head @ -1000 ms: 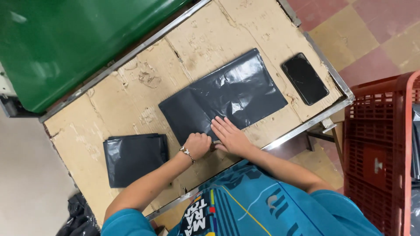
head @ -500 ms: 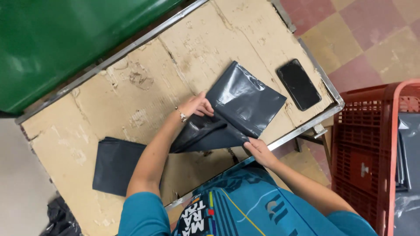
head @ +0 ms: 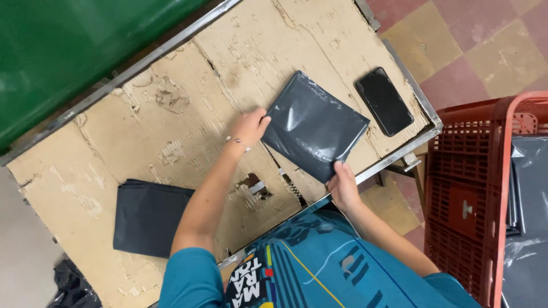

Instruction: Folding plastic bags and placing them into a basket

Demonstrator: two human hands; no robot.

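Two hands hold one folded dark grey plastic bag (head: 313, 125) on the counter (head: 171, 114). At the bag's left edge, the left hand (head: 249, 126) has its fingers pressed together, pinching that edge. At the bag's near corner, the right hand (head: 343, 185) has its grip closed on the corner, thumb on top. The bag lies flat on the torn cardboard that covers the counter, its glossy face up. Just right of the bag, a black phone (head: 384, 101) lies face up, close to it but apart. Well to the left of the bag, near the counter's front edge, a stack of folded dark bags (head: 149, 215) rests. Beyond the phone, off the counter's right end, a red plastic crate (head: 465, 205) stands with more grey bags inside.
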